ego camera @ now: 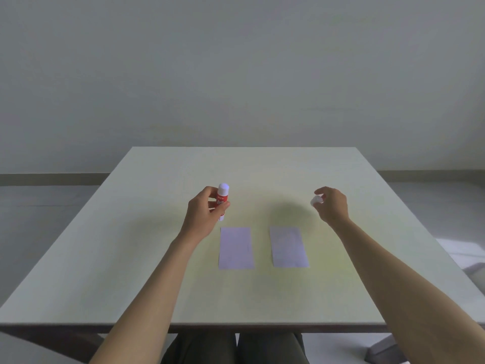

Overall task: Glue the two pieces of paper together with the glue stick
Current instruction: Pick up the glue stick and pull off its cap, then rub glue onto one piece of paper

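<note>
Two pale lilac paper rectangles lie flat side by side on the table, the left paper (236, 248) and the right paper (288, 246), with a gap between them. My left hand (203, 214) holds a red and white glue stick (222, 199) upright just beyond the left paper. The stick's white top is showing. My right hand (332, 204) is raised beyond the right paper and pinches a small white cap (316, 200) in its fingertips.
The pale square table (131, 258) fills the middle of the view, its near edge above my knees. A plain wall stands behind it. A white chair part (467, 256) sits low at the right.
</note>
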